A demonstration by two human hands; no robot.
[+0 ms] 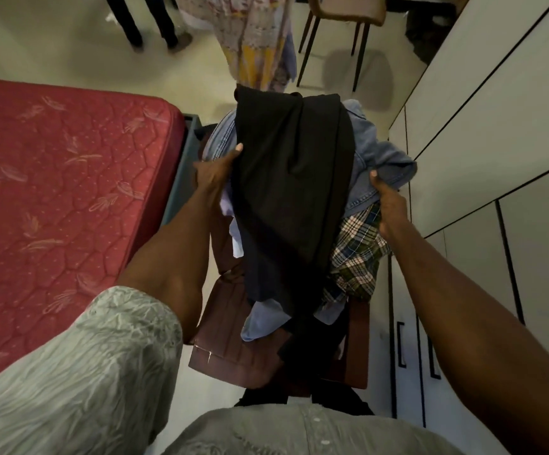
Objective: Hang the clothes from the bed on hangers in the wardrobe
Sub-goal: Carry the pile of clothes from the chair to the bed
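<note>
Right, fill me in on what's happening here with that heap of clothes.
A person holds a pile of clothes between both hands, over a brown chair beside the red mattress. The left hand grips the side by the black garment; the right hand grips the denim jacket above a plaid shirt. The white wardrobe doors are shut; no hanger shows.

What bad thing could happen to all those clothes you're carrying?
The black garment lies loose on top of the pile and hangs down low, so it might slide off or get stepped on. The left hand and right hand grip only the sides, so the plaid shirt or the light blue shirt drooping underneath could drop. The brown chair stands close in front and could snag them.
</note>
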